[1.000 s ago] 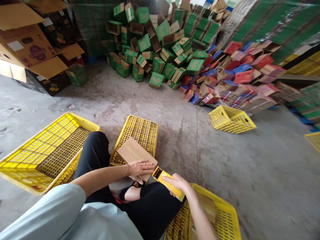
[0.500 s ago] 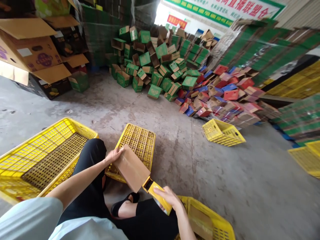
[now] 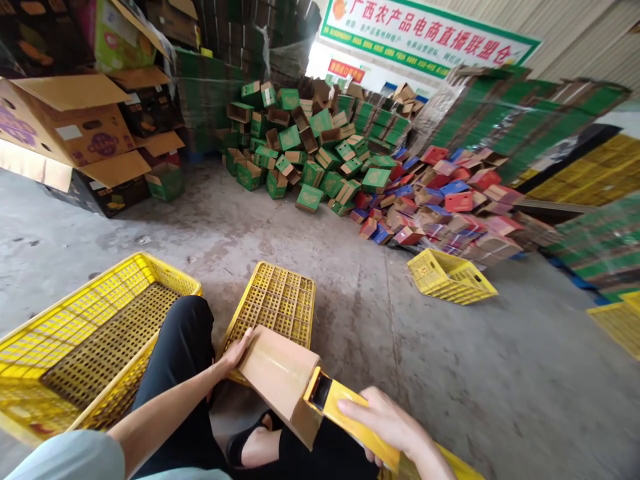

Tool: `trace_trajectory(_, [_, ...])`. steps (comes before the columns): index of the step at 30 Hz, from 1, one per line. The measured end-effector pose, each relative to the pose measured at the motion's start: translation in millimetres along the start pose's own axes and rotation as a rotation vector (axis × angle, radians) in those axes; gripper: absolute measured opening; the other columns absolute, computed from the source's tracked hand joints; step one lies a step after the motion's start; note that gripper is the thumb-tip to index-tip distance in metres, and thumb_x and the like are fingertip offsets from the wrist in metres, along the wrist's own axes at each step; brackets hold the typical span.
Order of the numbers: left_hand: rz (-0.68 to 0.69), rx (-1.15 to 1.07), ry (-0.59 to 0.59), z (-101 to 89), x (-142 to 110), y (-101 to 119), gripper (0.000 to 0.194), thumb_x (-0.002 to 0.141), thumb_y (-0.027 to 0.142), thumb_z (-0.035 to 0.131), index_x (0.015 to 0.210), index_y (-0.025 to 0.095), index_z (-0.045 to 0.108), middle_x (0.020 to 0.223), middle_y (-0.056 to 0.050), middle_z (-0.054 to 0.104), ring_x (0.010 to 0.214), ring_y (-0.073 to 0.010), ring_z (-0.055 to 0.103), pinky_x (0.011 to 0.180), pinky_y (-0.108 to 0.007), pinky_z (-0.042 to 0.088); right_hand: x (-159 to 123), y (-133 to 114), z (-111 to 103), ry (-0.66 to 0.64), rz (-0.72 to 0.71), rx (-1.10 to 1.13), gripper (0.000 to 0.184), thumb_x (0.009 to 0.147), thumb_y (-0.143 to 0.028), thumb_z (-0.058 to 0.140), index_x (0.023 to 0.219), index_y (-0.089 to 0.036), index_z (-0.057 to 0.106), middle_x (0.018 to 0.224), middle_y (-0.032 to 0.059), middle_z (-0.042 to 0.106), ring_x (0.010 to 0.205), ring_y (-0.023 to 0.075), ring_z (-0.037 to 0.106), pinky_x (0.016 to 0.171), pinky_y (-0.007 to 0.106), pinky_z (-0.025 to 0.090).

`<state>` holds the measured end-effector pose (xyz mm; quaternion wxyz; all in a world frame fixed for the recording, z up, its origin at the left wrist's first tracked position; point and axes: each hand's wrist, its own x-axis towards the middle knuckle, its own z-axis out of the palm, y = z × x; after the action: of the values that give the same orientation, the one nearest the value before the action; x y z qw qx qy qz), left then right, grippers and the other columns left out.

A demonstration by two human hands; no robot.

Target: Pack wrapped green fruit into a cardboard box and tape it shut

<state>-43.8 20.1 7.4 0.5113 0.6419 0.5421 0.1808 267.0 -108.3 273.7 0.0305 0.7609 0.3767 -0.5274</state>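
A brown cardboard box [image 3: 280, 363] lies tilted above my lap, partly over an upturned yellow crate [image 3: 273, 300]. Its far left edge is held by my left hand [image 3: 237, 352], thumb on top and the other fingers mostly hidden. Wrapped around a yellow tape dispenser [image 3: 345, 410] is my right hand [image 3: 385, 420]. The dispenser's dark front end sits against the near right edge of the box. A shiny strip, seemingly clear tape, runs along the box's upper face.
Left of my knee stands a large yellow crate [image 3: 125, 333]. Another yellow crate [image 3: 453, 277] lies further off to the right. Green boxes [image 3: 310, 197] and red and blue boxes [image 3: 457, 201] are heaped behind. Large cartons [image 3: 75, 127] are stacked at left.
My left hand went from lying flat on the box to holding its far left edge. The box and dispenser came nearer to me and tilted. The view rose, showing a banner.
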Motion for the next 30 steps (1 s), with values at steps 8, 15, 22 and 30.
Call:
trace_trajectory(8, [0.118,-0.005,0.122,-22.5,3,41,0.07,0.106,0.051,0.012,0.148,0.011,0.051,0.15,-0.017,0.057,0.144,-0.032,0.049,0.122,-0.051,0.037,15,-48,8,-0.111,-0.157,-0.019,0.05,0.089,-0.068,0.056,0.078,-0.02,0.062,0.055,0.0047,0.07,0.047,0.0192,0.067,0.046,0.024,0.051])
trace_trajectory(15, [0.82,0.032,-0.184,-86.5,-33,118,0.054,0.108,0.046,0.031,0.148,0.016,0.051,0.155,-0.014,0.052,0.149,-0.0319,0.042,0.125,-0.048,0.035,34,-73,15,-0.15,-0.206,-0.007,0.057,0.086,-0.073,0.056,0.08,-0.018,0.065,0.053,0.0054,0.07,0.043,0.0181,0.065,0.042,0.022,0.047])
trace_trajectory(22, [1.191,0.089,-0.285,-96.9,-35,123,0.038,0.106,0.045,0.043,0.126,0.016,0.056,0.138,-0.019,0.06,0.149,-0.0302,0.042,0.124,-0.05,0.035,36,-82,22,-0.16,-0.225,0.022,0.059,0.083,-0.077,0.06,0.083,-0.018,0.063,0.051,0.0025,0.069,0.04,0.0157,0.063,0.041,0.02,0.046])
trace_trajectory(30, [1.373,0.268,-0.386,-85.1,-14,104,0.07,0.096,0.071,0.051,0.132,0.011,0.058,0.136,-0.022,0.062,0.149,-0.033,0.041,0.127,-0.05,0.029,34,-56,24,-0.174,-0.22,0.097,0.061,0.08,-0.079,0.062,0.093,-0.02,0.058,0.054,0.0007,0.07,0.047,0.0165,0.067,0.042,0.02,0.046])
